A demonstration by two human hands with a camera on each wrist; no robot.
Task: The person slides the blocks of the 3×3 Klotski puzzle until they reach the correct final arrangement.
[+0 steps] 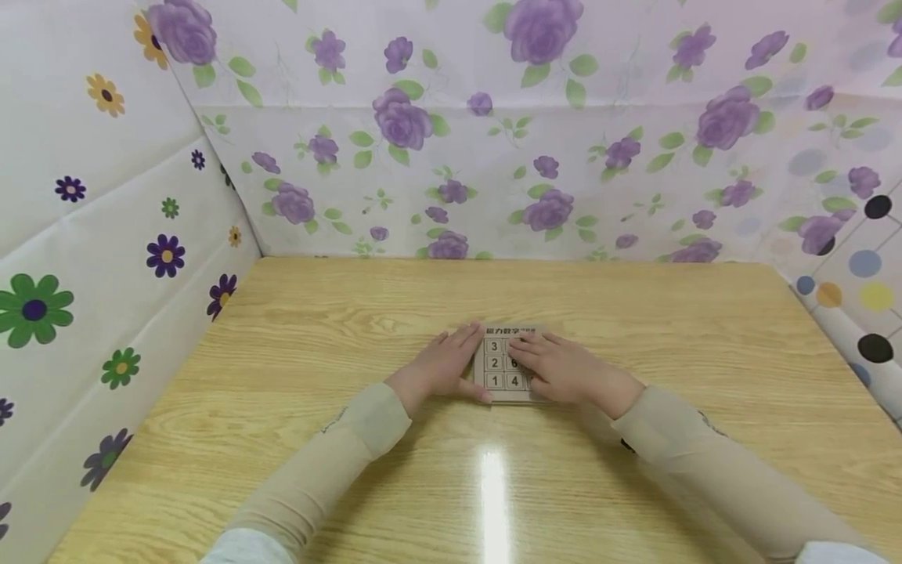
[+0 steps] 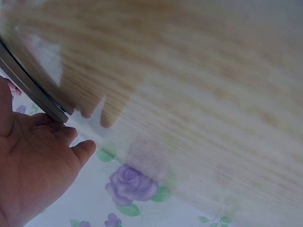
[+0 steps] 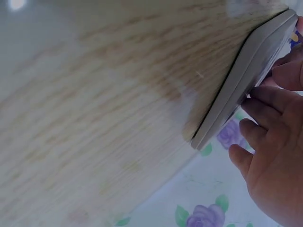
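A flat, light-coloured number sliding puzzle [image 1: 495,382] lies on the table, with the tiles 1, 2, 3, 4 and 6 readable. My left hand [image 1: 442,366] holds its left side, fingers by the top corner and thumb at the bottom edge. From the right, my right hand [image 1: 567,370] reaches over the board, its extended fingertips touching the tiles and covering the right columns. In the left wrist view the puzzle's edge [image 2: 33,92] meets the fingers of the left hand [image 2: 40,165]. Loosely bent fingers of the right hand [image 3: 279,142] lie over the puzzle face [image 3: 265,59] in the right wrist view.
The wooden table [image 1: 366,313] has a glossy surface with a bright light reflection in front of the puzzle. Behind it hangs a purple-flowered cloth [image 1: 451,157]. Patterned cloths also border the left and right sides.
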